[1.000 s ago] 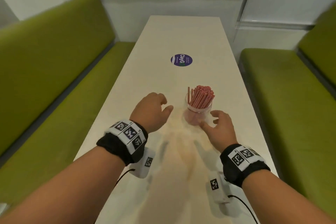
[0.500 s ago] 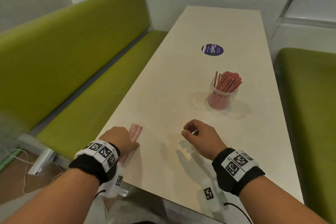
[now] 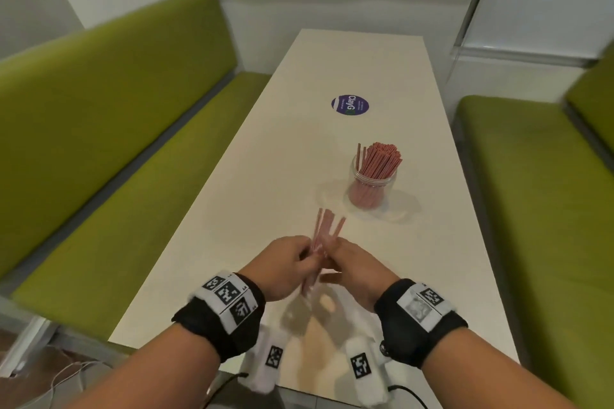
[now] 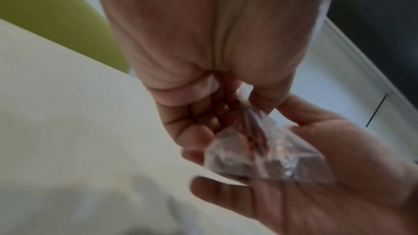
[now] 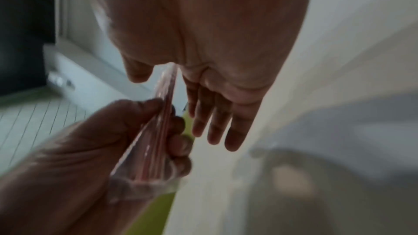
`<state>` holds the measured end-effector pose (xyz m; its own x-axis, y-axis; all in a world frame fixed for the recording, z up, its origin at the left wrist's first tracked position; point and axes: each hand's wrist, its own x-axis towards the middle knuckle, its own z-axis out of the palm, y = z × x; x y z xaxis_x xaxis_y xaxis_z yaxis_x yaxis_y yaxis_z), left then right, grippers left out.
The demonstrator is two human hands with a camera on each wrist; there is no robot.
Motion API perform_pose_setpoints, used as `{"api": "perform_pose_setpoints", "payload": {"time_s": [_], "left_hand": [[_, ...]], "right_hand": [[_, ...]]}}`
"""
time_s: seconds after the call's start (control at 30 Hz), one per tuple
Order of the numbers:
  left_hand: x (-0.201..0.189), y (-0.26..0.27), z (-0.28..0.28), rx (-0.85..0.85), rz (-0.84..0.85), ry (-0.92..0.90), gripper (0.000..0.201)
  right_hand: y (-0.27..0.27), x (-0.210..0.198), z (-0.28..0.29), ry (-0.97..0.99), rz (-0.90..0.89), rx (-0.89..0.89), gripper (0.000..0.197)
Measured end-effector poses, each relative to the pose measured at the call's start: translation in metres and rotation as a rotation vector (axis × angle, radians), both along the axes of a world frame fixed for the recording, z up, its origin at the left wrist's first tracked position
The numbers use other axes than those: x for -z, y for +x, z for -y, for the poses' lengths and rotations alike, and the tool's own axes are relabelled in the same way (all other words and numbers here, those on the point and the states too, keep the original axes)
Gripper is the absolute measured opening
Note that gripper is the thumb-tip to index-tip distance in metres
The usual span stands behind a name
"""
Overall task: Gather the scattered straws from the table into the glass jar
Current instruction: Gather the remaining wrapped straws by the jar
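- Green benches [image 3: 109,129] flank a long pale worktop [image 3: 265,176] that runs away toward a white wall.
- Nearest, both wrists carry black bands with square coded markers, just above the worktop's near edge.
- Left hand [image 3: 282,267] is curled round a clear plastic sleeve [image 4: 267,158] with pink straws [image 3: 327,229] inside it; the left wrist view shows the fingers closed on the sleeve and its loose end crumpled below them.
- Right hand [image 3: 357,271] meets the left one at the bundle. In the right wrist view its fingers [image 5: 235,131] lie straight and relaxed, and the sleeve passes between thumb and palm. Whether the thumb presses on it, I cannot tell.
- Bundle ends fan out past the hands, pointing up and away, blurred, clear of the worktop.
- Farther on and to the right stands a glass jar [image 3: 372,189], upright, packed with pink straws that lean to the right above its rim. It is near the bundle's tips but apart from them.
- Beyond the jar, a round purple sticker [image 3: 350,104] lies flat on the worktop.
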<state>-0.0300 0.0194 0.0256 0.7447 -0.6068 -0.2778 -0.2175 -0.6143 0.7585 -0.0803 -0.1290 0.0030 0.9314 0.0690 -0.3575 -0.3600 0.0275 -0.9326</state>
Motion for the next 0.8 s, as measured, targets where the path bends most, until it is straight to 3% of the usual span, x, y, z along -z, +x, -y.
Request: {"api": "perform_pose_setpoints", "payload": {"time_s": [0.17, 0.27, 0.33, 0.5, 0.6, 0.67, 0.73, 0.8], "left_hand": [[-0.012, -0.007, 0.024, 0.028, -0.266, -0.381, 0.018], [-0.006, -0.015, 0.027, 0.053, -0.432, -0.449, 0.012], [-0.003, -0.015, 0.031, 0.05, -0.464, -0.459, 0.016], [-0.005, -0.008, 0.041, 0.052, -0.44, -0.472, 0.027], [-0.012, 0.005, 0.03, 0.107, -0.31, -0.264, 0.029], [-0.019, 0.023, 0.025, -0.006, -0.146, -0.158, 0.042], [-0.031, 0.036, 0.031, -0.11, -0.103, -0.29, 0.052], [-0.038, 0.036, 0.048, -0.076, -0.193, -0.465, 0.048]], "right_hand": [[0.003, -0.035, 0.011, 0.309, 0.069, 0.127, 0.046], [0.006, -0.043, 0.027, 0.466, 0.083, 0.218, 0.039], [0.004, -0.044, 0.032, 0.444, 0.097, 0.21, 0.038], [-0.007, -0.033, 0.024, 0.352, 0.106, 0.094, 0.047], [-0.007, -0.03, 0.035, 0.319, 0.11, 0.091, 0.052], [-0.007, -0.032, 0.041, 0.333, 0.107, 0.111, 0.044], [-0.008, -0.036, 0.038, 0.386, 0.045, 0.114, 0.036], [-0.007, -0.039, 0.031, 0.355, -0.032, 0.046, 0.036]]}}
